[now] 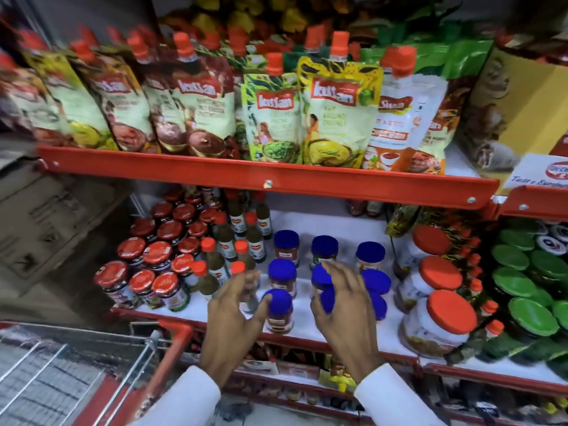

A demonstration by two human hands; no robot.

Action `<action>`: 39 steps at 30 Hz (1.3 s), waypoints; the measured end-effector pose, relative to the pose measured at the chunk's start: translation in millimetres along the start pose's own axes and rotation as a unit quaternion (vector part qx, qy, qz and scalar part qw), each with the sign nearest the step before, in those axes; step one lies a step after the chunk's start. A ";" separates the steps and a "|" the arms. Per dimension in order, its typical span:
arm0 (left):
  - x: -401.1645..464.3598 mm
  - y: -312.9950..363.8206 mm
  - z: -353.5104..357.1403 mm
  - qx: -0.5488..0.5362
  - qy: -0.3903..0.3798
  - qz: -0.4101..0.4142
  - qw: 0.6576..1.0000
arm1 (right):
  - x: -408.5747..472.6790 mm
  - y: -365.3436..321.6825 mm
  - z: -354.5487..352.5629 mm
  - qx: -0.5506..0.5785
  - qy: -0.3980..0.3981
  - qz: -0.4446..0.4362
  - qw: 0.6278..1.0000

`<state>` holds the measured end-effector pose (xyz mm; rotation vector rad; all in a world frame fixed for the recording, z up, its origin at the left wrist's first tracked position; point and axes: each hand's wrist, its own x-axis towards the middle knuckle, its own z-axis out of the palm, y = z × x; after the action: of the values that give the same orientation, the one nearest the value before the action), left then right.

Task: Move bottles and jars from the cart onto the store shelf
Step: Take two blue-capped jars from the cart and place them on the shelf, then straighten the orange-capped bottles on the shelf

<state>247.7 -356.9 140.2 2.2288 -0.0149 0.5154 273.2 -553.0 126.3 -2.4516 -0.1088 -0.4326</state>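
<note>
Several small jars with blue lids [285, 241] stand in rows on the white middle shelf [325, 224]. My right hand [347, 315] curls over one blue-lid jar [327, 299] in the front row, thumb on its left and fingers over its top. My left hand [232, 312] is spread open just left of the front-left blue-lid jar [279, 312], with its thumb resting against that lid. The wire cart [61, 367] with a red handle [172, 348] sits at the lower left; its contents are not visible.
Red-lid jars [144, 278] and orange-capped dark bottles [229, 241] crowd the shelf's left. Large orange-lid jars [445, 315] and green-lid jars [522, 287] stand on the right. Spouted pouches [338, 118] fill the upper shelf, whose red edge [267, 179] overhangs. A cardboard box [46, 216] is at the left.
</note>
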 end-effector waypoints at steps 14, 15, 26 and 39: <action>62.2 -107.5 -83.9 0.070 -0.022 -0.028 0.997 | 45.4 -118.0 101.5 0.052 -0.128 0.008 0.990; 66.1 -106.8 -83.3 0.062 -0.038 -0.019 0.997 | 49.3 -119.9 104.0 0.047 -0.129 0.020 0.990; 89.8 -118.5 -87.6 0.053 -0.104 -0.013 0.993 | 60.9 -132.0 110.1 0.041 -0.155 0.062 0.985; 90.6 -126.3 -86.4 0.019 -0.104 -0.027 0.994 | 63.0 -132.0 105.0 0.063 -0.173 0.058 0.981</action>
<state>322.5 -195.8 130.6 2.3038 -0.0525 0.2540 338.0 -386.2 146.1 -2.3694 -0.1338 0.0543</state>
